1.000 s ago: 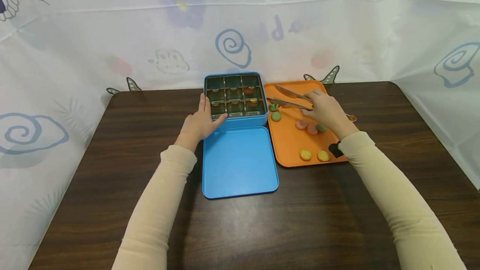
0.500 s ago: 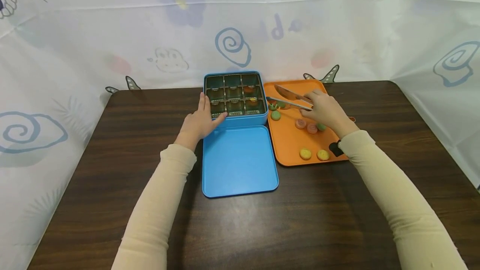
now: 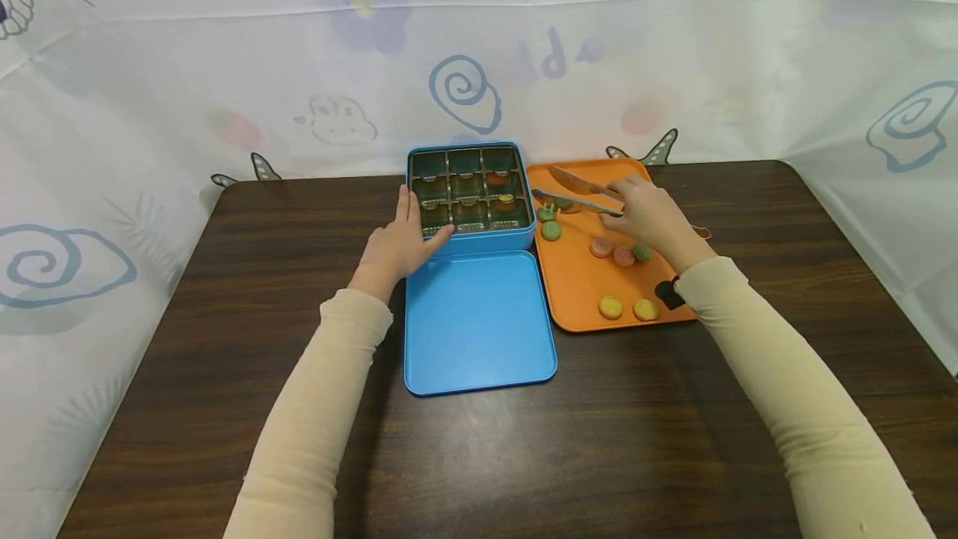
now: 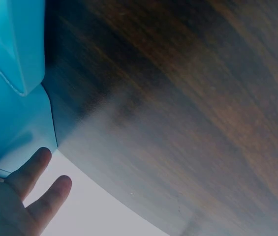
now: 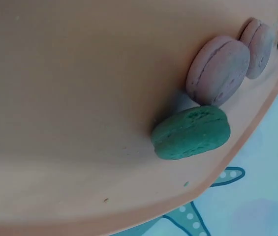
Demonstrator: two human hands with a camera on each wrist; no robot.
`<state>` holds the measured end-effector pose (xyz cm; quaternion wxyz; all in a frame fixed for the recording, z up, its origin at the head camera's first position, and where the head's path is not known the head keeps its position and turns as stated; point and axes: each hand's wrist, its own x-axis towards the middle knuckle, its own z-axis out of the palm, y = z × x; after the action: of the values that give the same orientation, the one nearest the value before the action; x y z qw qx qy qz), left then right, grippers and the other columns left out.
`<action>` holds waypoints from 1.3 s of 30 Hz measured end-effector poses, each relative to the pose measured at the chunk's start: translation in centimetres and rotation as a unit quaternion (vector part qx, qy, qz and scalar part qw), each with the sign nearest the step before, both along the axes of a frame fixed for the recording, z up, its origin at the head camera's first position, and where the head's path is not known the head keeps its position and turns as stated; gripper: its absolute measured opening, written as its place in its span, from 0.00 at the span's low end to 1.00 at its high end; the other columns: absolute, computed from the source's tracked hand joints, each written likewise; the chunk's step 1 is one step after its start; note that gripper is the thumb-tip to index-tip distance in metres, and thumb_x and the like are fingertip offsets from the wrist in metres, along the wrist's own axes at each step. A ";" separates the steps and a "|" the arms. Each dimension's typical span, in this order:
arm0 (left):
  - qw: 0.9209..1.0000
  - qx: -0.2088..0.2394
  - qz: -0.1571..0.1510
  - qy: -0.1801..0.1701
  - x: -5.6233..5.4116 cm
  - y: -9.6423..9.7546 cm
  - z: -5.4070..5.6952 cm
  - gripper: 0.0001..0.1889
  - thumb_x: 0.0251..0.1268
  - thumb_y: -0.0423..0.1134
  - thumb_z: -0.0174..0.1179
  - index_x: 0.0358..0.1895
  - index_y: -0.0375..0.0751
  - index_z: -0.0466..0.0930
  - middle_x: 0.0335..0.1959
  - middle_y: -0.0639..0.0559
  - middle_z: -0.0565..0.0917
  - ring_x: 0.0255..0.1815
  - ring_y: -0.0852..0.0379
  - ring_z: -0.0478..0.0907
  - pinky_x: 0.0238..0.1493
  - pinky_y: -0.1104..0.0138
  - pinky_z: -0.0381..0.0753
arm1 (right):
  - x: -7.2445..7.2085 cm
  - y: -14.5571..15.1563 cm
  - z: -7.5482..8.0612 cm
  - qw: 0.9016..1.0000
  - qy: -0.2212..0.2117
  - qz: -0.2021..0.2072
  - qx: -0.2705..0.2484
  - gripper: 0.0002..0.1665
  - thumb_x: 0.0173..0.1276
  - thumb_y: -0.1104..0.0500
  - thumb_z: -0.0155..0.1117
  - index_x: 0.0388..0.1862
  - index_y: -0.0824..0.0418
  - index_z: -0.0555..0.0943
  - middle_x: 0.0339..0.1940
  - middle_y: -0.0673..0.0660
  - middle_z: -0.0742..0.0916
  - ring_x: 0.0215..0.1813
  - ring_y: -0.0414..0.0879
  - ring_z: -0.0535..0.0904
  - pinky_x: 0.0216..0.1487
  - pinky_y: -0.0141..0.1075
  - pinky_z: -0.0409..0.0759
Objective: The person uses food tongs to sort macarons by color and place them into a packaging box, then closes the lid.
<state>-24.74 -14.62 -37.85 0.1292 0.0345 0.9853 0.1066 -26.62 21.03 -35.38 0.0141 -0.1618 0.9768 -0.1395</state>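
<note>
My right hand (image 3: 647,219) grips metal tongs (image 3: 576,201), their arms apart above the back left part of an orange tray (image 3: 591,281). By the tong tips are green macarons (image 3: 547,213), partly covered by the lower arm. My left hand (image 3: 397,249) has its fingers straight against the left side of a blue box (image 3: 486,242), thumb along its front edge. In the left wrist view two fingertips (image 4: 43,155) show beside the blue box. The right wrist view has a green macaron (image 5: 193,132) leaning by a pink macaron (image 5: 217,71).
A divided insert (image 3: 466,188) fills the box, with orange and yellow pieces in its right column. The blue lid (image 3: 479,323) lies in front. Two yellow macarons (image 3: 610,307) sit near the tray's front edge. A printed cloth (image 3: 299,65) hangs behind the table.
The tongs have shifted slightly, the lower arm a little farther back. Green macaron shows more between the tong arms than a second ago. The left hand stays in place.
</note>
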 end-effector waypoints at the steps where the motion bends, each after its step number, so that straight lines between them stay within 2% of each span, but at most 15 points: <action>1: 1.000 0.000 0.000 -0.001 0.0 0.0 0.0 0.51 0.67 0.72 0.31 0.75 0.36 0.24 0.78 0.44 0.25 0.20 0.48 0.78 0.55 0.48 0.74 | -0.1 0.0 -0.1 1.000 -0.002 0.001 -0.002 0.29 0.67 0.55 0.62 0.61 0.70 0.73 0.54 0.69 0.79 0.38 0.56 0.80 0.44 0.51 0.78; 4: 1.000 -0.001 0.001 -0.002 0.0 0.0 0.0 0.51 0.68 0.72 0.31 0.75 0.36 0.24 0.78 0.43 0.25 0.20 0.48 0.78 0.52 0.49 0.75 | -0.2 0.0 -0.2 1.000 -0.014 0.001 -0.006 0.30 0.66 0.54 0.61 0.61 0.71 0.72 0.54 0.69 0.79 0.41 0.57 0.79 0.45 0.52 0.78; 10: 1.000 -0.002 0.002 0.000 0.0 0.0 -0.3 0.50 0.68 0.71 0.31 0.75 0.37 0.23 0.78 0.44 0.25 0.18 0.49 0.77 0.43 0.53 0.75 | 0.0 0.1 -0.2 0.999 -0.033 0.006 -0.013 0.30 0.66 0.54 0.61 0.61 0.71 0.72 0.56 0.70 0.78 0.51 0.62 0.76 0.53 0.56 0.74; 20: 1.000 0.000 0.003 -0.001 -0.1 -0.1 -0.4 0.50 0.68 0.71 0.32 0.76 0.37 0.23 0.78 0.44 0.24 0.17 0.50 0.76 0.32 0.58 0.74 | 0.0 0.7 -0.3 0.999 -0.041 0.023 -0.015 0.28 0.65 0.55 0.62 0.59 0.70 0.73 0.50 0.67 0.79 0.43 0.58 0.77 0.44 0.50 0.77; 30: 1.000 -0.001 0.002 -0.002 -0.1 0.0 -0.3 0.50 0.68 0.72 0.31 0.76 0.37 0.24 0.78 0.44 0.24 0.16 0.50 0.75 0.28 0.60 0.72 | -0.1 0.8 -0.5 0.999 -0.036 0.017 -0.009 0.27 0.65 0.55 0.63 0.58 0.69 0.73 0.51 0.67 0.79 0.47 0.59 0.78 0.48 0.52 0.77; 39: 1.000 -0.001 0.002 -0.002 -0.1 0.1 -0.1 0.50 0.68 0.72 0.32 0.76 0.37 0.24 0.78 0.44 0.24 0.15 0.51 0.73 0.22 0.63 0.69 | 0.2 0.7 -0.6 0.999 -0.046 0.028 -0.002 0.28 0.65 0.55 0.63 0.58 0.70 0.73 0.47 0.65 0.78 0.43 0.57 0.77 0.44 0.49 0.77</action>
<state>-24.80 -14.55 -37.99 0.1313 0.0323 0.9852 0.1056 -26.46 21.77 -36.02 0.0622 -0.1826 0.9699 -0.1485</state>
